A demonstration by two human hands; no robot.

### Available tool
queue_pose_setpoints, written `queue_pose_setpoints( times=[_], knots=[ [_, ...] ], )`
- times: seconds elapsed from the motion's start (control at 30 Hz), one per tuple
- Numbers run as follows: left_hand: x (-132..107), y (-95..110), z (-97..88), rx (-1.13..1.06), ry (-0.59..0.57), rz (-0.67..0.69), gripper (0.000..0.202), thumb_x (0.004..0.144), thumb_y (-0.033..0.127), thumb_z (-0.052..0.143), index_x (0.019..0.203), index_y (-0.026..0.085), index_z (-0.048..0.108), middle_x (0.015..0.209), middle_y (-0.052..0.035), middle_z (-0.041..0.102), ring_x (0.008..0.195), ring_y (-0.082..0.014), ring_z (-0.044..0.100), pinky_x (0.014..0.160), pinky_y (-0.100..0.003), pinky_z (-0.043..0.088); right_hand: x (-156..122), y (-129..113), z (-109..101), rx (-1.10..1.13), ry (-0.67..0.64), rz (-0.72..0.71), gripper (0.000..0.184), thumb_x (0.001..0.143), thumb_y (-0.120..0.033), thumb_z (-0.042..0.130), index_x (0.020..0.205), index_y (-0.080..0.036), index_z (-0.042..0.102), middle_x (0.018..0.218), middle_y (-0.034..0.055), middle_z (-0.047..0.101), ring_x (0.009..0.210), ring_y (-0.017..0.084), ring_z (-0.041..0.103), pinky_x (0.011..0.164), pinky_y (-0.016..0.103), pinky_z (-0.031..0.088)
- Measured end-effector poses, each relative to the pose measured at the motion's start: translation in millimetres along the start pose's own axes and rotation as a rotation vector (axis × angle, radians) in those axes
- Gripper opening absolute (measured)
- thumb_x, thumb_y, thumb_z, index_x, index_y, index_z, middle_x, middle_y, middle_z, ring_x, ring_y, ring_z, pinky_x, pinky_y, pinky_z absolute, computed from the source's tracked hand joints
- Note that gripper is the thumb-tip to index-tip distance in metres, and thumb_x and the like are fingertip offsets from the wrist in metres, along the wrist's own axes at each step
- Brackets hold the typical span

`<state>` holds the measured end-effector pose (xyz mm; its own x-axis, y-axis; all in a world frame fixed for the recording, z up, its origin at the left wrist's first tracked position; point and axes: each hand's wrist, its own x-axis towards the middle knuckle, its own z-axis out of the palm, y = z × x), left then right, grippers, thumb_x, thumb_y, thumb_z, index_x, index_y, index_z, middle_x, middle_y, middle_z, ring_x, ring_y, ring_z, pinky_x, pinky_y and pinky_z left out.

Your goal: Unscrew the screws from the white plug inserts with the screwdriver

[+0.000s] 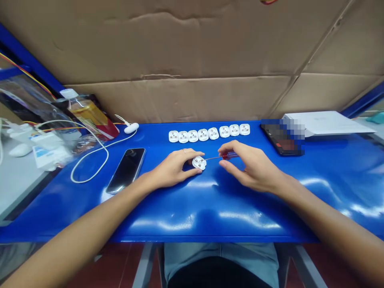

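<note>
My left hand [177, 168] grips a small white plug-like piece [199, 163] with metal fittings on its face, held between thumb and fingers just above the blue table. A screwdriver [229, 155] with a reddish, see-through handle is in my right hand [252, 166], closed around the handle. Its thin shaft points left, and the tip meets the face of the white piece; whether it sits in a screw is too small to tell. Behind both hands, several similar white pieces [203, 135] lie in a row, faces up.
On the blue table [192, 212] a dark phone [126, 170] lies left, near a white cable [90, 153] and a tilted bottle [90, 114]. A black device [280, 138] and a white box [327, 123] are at right. Cardboard [180, 100] walls the back.
</note>
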<state>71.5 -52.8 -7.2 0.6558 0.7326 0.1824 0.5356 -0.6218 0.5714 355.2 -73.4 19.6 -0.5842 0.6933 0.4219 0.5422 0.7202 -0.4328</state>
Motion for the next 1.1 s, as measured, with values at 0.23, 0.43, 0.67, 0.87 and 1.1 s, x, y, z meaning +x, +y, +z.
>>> queue_pose_setpoints(
  times=[0.23,0.43,0.67,0.87,1.1],
  knots=[
    [0.8,2.7,-0.4,0.001,-0.001,-0.011,0.046,0.101,0.042,0.071,0.142,0.021,0.066,0.116,-0.0080,0.074,0.098,-0.0220,0.068,0.089,-0.034,0.053,0.0,5.8,-1.2,-0.098,-0.014,-0.014,0.012,0.105,-0.024,0.054,0.113,-0.022,0.062,0.102,0.0067,0.077,0.086,0.022,0.075,0.074,0.033,0.055],
    [0.1,0.9,1.1,0.000,0.001,0.000,0.047,0.101,0.042,0.070,0.144,0.021,0.064,0.115,-0.0082,0.072,0.099,-0.0218,0.067,0.090,-0.035,0.053,-0.7,5.5,-2.6,-0.093,-0.038,-0.035,0.021,0.103,-0.029,0.060,0.124,-0.022,0.057,0.113,0.0099,0.075,0.099,0.026,0.076,0.085,0.039,0.061],
    [0.0,1.6,1.1,-0.005,-0.003,-0.004,0.048,0.101,0.042,0.071,0.144,0.021,0.064,0.110,-0.0061,0.071,0.094,-0.0202,0.066,0.088,-0.034,0.052,-0.6,7.4,2.3,-0.102,0.053,-0.094,0.026,0.100,-0.020,0.058,0.125,-0.021,0.057,0.111,0.0094,0.075,0.096,0.024,0.077,0.083,0.038,0.063],
    [0.0,1.1,1.6,-0.002,-0.003,0.000,0.048,0.101,0.041,0.071,0.144,0.021,0.064,0.114,-0.0070,0.071,0.095,-0.0203,0.066,0.088,-0.033,0.052,-2.1,8.1,4.3,-0.137,0.064,-0.028,0.023,0.105,-0.031,0.059,0.125,-0.022,0.057,0.106,0.0090,0.076,0.090,0.026,0.078,0.076,0.038,0.062],
    [-0.2,1.4,1.1,-0.010,0.000,0.009,0.048,0.101,0.043,0.069,0.144,0.021,0.064,0.110,-0.0068,0.071,0.093,-0.0210,0.065,0.087,-0.034,0.052,-0.5,3.1,6.1,-0.070,0.110,-0.092,0.027,0.097,-0.019,0.059,0.124,-0.022,0.054,0.113,0.0108,0.073,0.096,0.025,0.077,0.083,0.039,0.064]
  ],
)
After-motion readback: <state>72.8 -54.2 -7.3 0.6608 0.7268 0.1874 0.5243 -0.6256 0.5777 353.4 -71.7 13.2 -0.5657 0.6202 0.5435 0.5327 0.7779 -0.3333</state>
